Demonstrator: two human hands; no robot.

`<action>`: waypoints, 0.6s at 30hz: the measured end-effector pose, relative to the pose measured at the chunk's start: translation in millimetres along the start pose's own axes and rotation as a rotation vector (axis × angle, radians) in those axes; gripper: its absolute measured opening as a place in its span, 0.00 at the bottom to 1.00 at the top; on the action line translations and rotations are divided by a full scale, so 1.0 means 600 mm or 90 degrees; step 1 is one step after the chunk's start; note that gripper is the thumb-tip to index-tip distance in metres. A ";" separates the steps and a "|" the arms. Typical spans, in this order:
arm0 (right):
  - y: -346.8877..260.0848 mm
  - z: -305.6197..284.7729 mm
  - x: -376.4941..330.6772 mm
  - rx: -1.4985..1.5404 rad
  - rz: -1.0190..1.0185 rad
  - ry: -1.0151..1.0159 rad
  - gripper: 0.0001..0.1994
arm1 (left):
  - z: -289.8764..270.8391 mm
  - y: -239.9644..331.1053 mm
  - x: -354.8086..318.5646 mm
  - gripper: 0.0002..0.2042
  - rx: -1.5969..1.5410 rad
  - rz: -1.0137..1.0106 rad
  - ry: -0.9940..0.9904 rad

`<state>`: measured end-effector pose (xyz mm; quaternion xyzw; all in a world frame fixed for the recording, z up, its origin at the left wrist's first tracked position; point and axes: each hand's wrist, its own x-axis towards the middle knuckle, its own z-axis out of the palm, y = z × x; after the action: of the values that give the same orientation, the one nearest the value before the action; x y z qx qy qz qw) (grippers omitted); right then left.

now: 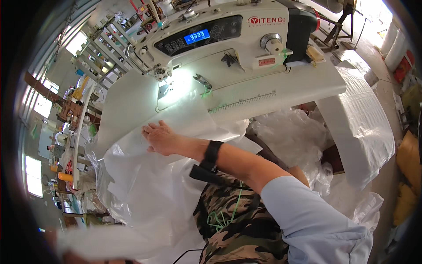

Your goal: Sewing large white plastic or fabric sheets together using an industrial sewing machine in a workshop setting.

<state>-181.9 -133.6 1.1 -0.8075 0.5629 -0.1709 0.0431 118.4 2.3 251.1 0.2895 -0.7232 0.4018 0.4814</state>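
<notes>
on the sewing table point(132, 101), white sheet point(145, 185) under right hand point(160, 138) fingers.

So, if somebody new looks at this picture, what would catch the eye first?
Probably the white sewing machine at the top, with its glowing blue display. Below it, the right hand lies flat on a white translucent sheet at the table edge, a black strap around the wrist. Camouflage trousers fill the bottom.

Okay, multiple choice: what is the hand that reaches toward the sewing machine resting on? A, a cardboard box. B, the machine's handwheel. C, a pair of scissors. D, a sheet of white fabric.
D: the right hand lies flat on the white fabric spread below the sewing machine.
</notes>
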 end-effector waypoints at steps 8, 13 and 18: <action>0.122 -0.034 -0.133 -0.047 -0.062 0.109 0.21 | 0.463 0.325 -0.134 0.07 -0.625 -0.313 -0.383; 0.202 -0.067 -0.205 -0.021 -0.008 0.168 0.14 | 0.543 0.368 -0.214 0.09 -0.701 -0.443 -0.515; 0.222 -0.094 -0.206 -0.128 0.113 0.237 0.19 | 0.554 0.367 -0.214 0.11 -0.681 -0.379 -0.534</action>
<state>-357.6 -60.7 -9.3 -0.7098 0.6439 -0.2557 -0.1270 -165.7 -166.9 -5.8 0.3285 -0.8342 -0.2970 0.3287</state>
